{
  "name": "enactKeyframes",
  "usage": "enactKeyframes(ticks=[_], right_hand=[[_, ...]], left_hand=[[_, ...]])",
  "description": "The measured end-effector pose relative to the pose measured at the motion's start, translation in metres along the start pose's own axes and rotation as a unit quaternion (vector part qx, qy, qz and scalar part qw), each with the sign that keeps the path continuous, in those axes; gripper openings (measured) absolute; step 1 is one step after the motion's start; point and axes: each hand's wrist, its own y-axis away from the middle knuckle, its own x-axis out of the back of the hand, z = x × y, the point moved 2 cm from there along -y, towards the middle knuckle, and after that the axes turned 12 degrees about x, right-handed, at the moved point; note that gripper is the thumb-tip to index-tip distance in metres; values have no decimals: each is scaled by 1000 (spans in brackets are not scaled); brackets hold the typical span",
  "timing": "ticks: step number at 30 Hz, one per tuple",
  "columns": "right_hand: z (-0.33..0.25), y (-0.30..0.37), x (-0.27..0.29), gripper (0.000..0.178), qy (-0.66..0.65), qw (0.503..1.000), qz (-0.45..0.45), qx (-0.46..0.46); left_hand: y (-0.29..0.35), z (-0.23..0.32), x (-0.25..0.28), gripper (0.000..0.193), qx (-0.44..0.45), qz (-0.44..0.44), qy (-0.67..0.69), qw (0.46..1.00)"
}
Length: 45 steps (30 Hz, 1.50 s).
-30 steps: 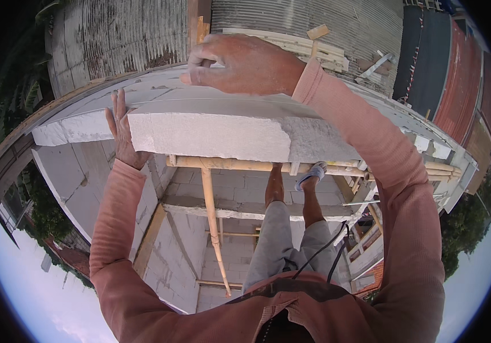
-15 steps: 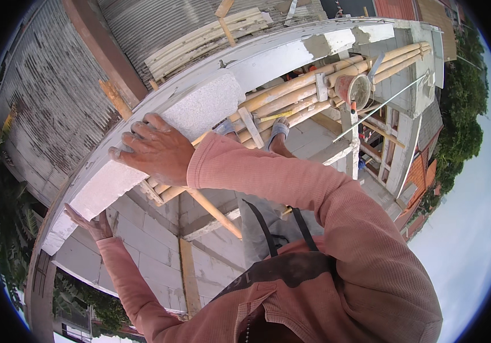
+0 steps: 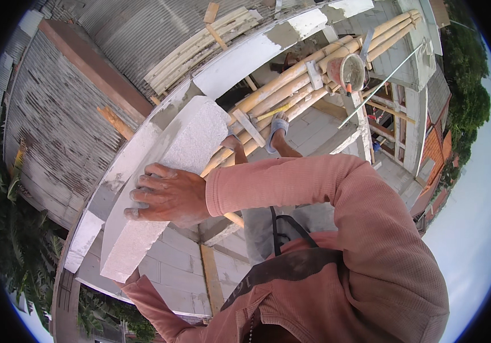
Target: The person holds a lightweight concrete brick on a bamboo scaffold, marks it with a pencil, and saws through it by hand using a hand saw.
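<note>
A long, pale concrete block [image 3: 194, 137] with a rough, grainy side is held between me and the top of the wall, tilted. My right hand [image 3: 168, 196] is closed over its upper edge near the middle, fingers spread across the face. At the block's lower end, my left hand [image 3: 127, 279] holds it from below; most of its fingers are hidden behind the block. Behind the block runs the wall top [image 3: 168, 113], where grey mortar shows between white blocks [image 3: 237, 60].
Bamboo poles [image 3: 297, 77] form a scaffold under my sandalled feet [image 3: 279, 130]. A bucket [image 3: 348, 71] stands on the poles to the right. Beyond the wall lie a corrugated roof [image 3: 65, 126] and a brown beam [image 3: 94, 66]. Below me is a drop beside block walls [image 3: 171, 254].
The block has come off the wall top toward me and tilted, baring mortar beneath. Both hands have moved with it; the left has slipped mostly out of sight under its end.
</note>
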Motion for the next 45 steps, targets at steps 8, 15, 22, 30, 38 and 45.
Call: enactKeyframes(ticks=[8, 15, 22, 30, 38, 45], right_hand=[[-43, 54, 60, 93, -139, 988, -61, 2], [-68, 141, 110, 90, -178, 978, -84, -75], [-38, 273, 121, 76, 23, 970, -145, -194], [53, 496, 81, 66, 83, 908, -66, -405], [132, 656, 9, 57, 228, 810, 36, -539], [160, 749, -51, 53, 201, 698, 113, -678]], left_hand=[[23, -56, -12, 48, 375, -89, -51, 921], [-9, -93, -55, 46, 581, -152, -120, 791], [-98, -157, -152, 46, 456, -206, -282, 819], [-114, -267, -400, 71, 404, -293, -427, 754], [-215, -392, -538, 77, 349, -312, -542, 698], [-246, -509, -547, 96, 279, -337, -540, 719]])
